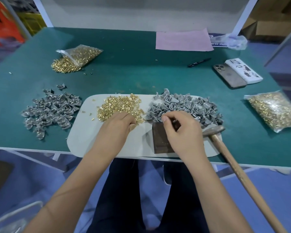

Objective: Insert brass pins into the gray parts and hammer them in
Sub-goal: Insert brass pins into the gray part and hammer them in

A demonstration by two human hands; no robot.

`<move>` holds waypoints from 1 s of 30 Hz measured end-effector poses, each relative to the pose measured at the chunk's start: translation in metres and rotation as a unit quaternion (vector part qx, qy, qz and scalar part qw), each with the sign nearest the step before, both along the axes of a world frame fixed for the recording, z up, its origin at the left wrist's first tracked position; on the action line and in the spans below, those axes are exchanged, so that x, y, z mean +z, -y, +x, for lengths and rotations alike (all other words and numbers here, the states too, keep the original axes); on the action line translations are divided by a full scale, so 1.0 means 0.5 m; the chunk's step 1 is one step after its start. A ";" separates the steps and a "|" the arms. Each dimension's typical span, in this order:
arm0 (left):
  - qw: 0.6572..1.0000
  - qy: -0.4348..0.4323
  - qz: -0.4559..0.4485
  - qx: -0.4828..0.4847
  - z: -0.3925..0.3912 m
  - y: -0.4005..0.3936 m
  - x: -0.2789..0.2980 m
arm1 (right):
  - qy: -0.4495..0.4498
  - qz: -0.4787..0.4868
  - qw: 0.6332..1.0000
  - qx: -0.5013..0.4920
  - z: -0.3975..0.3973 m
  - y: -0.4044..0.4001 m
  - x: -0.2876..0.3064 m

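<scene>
Your legs (pixel 148 190) sit below the table (pixel 124 73) edge. The hammer (pixel 228 148) lies at your right, its handle overhanging the near edge, its head resting on the white mat (pixel 84 132) beside your right hand.

Your right hand (pixel 183 132) hovers over the dark block (pixel 160 140). Its fingers are curled and the thumb meets the fingertips in a pinch; something small shows inside the curl, but what it is cannot be told.

Your left hand (pixel 118 125) rests at the near edge of the loose pins (pixel 119 106), fingers bent down into the pile. Whether it has hold of a pin cannot be told.

On the mat, the pins lie left of centre and the gray parts (pixel 183 105) form a heap just right of them, touching the far side of the block.

A second heap (pixel 50 111) of gray parts lies on the table left of the mat. A sealed bag (pixel 274 110) of pins lies far right.

Farther back: an open bag (pixel 74 58) spilling pins at left, a pen (pixel 199 62), two phones (pixel 237 73), and a pink sheet (pixel 183 39).
</scene>
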State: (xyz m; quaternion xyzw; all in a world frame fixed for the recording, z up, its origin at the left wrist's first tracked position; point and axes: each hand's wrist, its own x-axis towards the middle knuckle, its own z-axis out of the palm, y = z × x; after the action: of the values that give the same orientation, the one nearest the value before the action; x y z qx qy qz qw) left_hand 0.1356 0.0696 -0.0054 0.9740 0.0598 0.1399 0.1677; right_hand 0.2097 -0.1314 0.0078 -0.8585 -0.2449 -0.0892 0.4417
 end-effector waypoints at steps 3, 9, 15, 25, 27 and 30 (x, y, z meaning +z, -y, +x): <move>1.000 -0.002 0.029 -0.008 0.001 -0.007 0.000 | -0.006 0.000 1.000 0.000 0.001 0.001 -0.001; 0.995 -0.039 0.094 -0.017 0.010 -0.011 -0.015 | -0.009 0.001 1.000 -0.002 0.003 0.002 -0.003; 1.000 -0.001 0.012 -0.004 0.006 0.024 0.004 | -0.012 0.019 1.000 0.016 0.003 0.005 -0.003; 0.926 0.031 -0.366 -0.088 0.046 0.113 0.067 | -0.081 0.174 0.975 0.115 0.007 0.027 0.008; 0.906 0.014 -0.414 -0.082 0.056 0.119 0.070 | -0.093 0.196 0.971 0.100 0.010 0.030 0.008; 0.841 0.001 -0.534 -0.081 0.055 0.113 0.068 | -0.103 0.199 0.970 0.092 0.011 0.036 0.008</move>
State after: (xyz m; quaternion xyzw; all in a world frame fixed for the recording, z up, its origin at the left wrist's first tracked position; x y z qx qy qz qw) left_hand 0.1631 0.0129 0.0288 0.7347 0.0456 0.0734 0.6729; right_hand 0.2153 -0.1494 0.0116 -0.7316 -0.2534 -0.0056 0.6328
